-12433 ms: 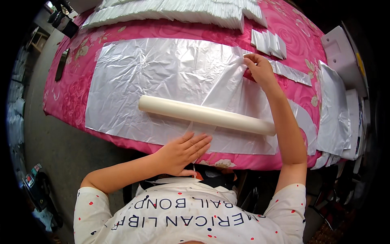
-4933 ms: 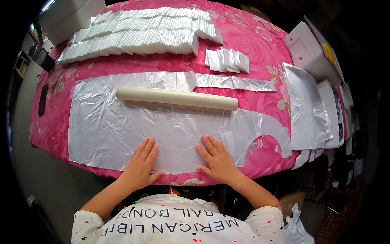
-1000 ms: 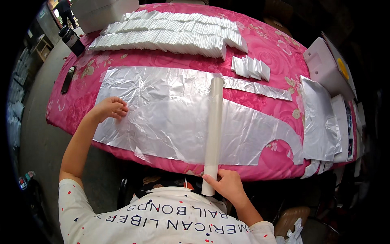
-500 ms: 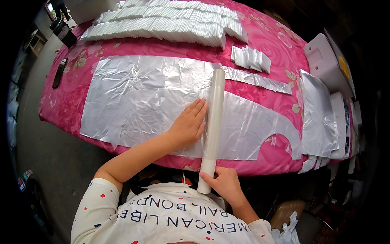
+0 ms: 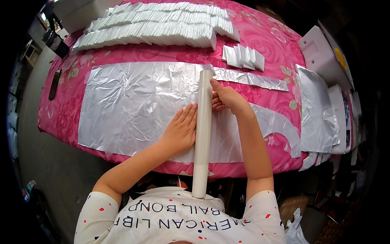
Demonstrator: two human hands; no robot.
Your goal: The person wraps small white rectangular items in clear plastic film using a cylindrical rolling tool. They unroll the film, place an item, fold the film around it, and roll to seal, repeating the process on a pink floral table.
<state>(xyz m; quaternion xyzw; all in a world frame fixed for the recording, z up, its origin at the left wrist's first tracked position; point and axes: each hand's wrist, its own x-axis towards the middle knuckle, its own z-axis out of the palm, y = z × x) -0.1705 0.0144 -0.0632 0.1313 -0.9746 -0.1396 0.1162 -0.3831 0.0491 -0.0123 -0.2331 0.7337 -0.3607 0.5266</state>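
A long, whitish, translucent roll (image 5: 203, 134) lies across a thin, shiny plastic sheet (image 5: 118, 105), its near end reaching past the table edge to my shirt. My left hand (image 5: 183, 127) rests flat on the sheet, fingers stretched and their tips against the roll's left side. Across from it, my right hand (image 5: 229, 98) is at the roll's far right side, thumb against it and apart from the loosely bent fingers. To the right of the roll the sheet narrows around a curved cut-out. A narrow shiny strip (image 5: 252, 78) extends right from the roll's far end.
A pink flowered cloth (image 5: 162, 53) covers the table. Rows of folded white packets (image 5: 150, 30) stand at the back, with a few more packets (image 5: 243, 57) nearer. A phone (image 5: 55, 84) and dark bottle (image 5: 56, 44) are left; a white foam box (image 5: 325, 57) and folded sheets (image 5: 317, 110) are right.
My right hand has left the roll's near end and moved up to its far right side. The roll has shifted left, my left hand staying beside it.
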